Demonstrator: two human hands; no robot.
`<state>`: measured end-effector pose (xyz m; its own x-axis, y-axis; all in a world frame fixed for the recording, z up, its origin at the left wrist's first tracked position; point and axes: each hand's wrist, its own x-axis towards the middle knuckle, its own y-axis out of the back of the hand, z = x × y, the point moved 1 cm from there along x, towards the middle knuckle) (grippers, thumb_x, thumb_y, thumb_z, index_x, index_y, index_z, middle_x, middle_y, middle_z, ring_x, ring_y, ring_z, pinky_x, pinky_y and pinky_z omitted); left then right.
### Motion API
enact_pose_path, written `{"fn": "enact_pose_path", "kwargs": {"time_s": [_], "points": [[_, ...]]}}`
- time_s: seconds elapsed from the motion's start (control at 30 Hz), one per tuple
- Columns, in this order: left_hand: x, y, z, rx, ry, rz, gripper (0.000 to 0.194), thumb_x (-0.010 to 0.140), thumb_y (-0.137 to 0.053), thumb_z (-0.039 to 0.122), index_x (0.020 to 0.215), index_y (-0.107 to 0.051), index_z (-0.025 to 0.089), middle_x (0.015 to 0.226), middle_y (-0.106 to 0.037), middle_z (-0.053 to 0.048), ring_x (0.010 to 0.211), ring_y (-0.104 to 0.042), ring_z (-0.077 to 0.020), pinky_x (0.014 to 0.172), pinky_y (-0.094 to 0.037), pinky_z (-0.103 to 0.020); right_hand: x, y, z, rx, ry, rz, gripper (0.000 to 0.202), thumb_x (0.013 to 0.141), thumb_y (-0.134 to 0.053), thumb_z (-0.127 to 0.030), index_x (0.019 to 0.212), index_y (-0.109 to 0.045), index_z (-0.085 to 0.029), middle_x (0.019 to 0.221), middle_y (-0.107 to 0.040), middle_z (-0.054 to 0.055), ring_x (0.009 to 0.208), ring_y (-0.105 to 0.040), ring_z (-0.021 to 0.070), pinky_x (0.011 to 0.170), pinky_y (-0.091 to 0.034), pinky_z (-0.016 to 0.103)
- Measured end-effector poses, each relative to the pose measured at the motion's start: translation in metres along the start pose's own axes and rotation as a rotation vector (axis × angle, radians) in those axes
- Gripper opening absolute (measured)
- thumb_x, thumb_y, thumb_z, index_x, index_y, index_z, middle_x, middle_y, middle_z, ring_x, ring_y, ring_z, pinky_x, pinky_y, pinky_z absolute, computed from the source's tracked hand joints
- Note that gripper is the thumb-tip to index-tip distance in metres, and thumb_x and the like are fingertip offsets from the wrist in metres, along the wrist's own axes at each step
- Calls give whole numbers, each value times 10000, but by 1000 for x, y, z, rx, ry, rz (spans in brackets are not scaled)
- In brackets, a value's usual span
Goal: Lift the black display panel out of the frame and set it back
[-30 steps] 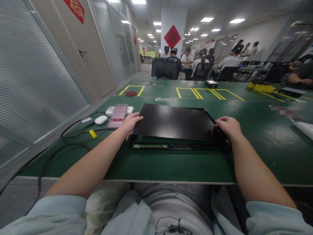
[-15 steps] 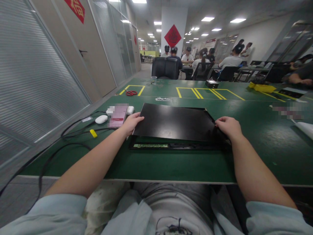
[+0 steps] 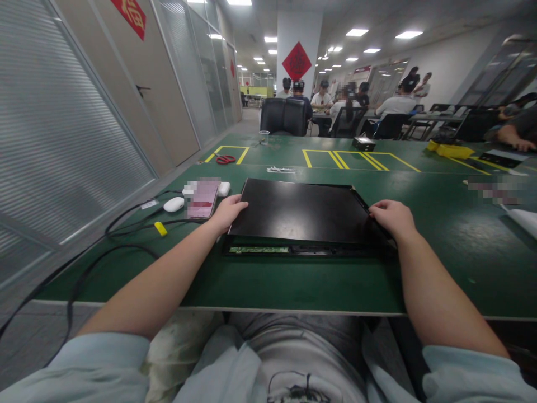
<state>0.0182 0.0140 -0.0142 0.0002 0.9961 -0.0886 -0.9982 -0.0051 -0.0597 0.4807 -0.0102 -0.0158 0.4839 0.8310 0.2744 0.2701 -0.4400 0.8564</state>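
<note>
A glossy black display panel (image 3: pixel 297 210) lies at a slight tilt over a shallow black frame (image 3: pixel 352 250) on the green table. Along the near side of the frame a green circuit strip (image 3: pixel 259 250) shows below the panel's edge. My left hand (image 3: pixel 230 212) grips the panel's left edge, thumb on top and fingers underneath, partly hidden. At the right side, my right hand (image 3: pixel 392 217) is closed in a pinch at the edge where panel and frame meet. Its fingertips are partly hidden, and I cannot tell whether it holds the frame, the panel or both.
Left of the panel are a phone (image 3: pixel 203 200), a white mouse (image 3: pixel 173 204), a yellow piece (image 3: pixel 160 229) and black cables (image 3: pixel 121 232). Farther back lie red scissors (image 3: pixel 225 159), a clear cup (image 3: pixel 264 137) and a black box (image 3: pixel 363 144). People sit beyond the table.
The panel's left side has shifted slightly to the right and lower, along with my left hand. My right hand stays in place.
</note>
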Motion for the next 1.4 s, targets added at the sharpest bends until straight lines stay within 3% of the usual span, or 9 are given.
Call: {"fn": "enact_pose_path", "kwargs": {"time_s": [0.37,0.7,1.07,1.4], "points": [[-1,-1,1,54,-36,36,180,631,-786,209,791,-706,193,694,-735,-25,735,-719,-244,736,-545,-329,-5,4,-7,-36,-17,-35,148,740,-687,-312,817,-800,-255,759,-733,98,752,-682,281,677,-507,365],[0,-2,-1,2,-46,72,235,618,-770,169,850,-729,180,733,-758,-24,746,-721,-230,779,-555,-334,-6,4,-7,-21,-16,-46,157,766,-672,-314,830,-801,-252,825,-756,101,776,-687,284,684,-504,368],[4,0,-7,8,-82,44,222,652,-760,151,872,-734,170,831,-808,-63,894,-775,-275,788,-574,-327,-7,5,-7,-28,-21,-58,170,775,-666,-316,838,-807,-246,835,-759,107,798,-694,287,697,-507,370],[11,8,-8,6,-106,79,405,627,-856,198,1021,-773,153,1085,-827,-104,1083,-763,-304,1017,-569,-442,-3,4,-3,-22,-18,-70,204,776,-653,-326,845,-822,-234,864,-776,93,855,-709,287,732,-515,349]]}}
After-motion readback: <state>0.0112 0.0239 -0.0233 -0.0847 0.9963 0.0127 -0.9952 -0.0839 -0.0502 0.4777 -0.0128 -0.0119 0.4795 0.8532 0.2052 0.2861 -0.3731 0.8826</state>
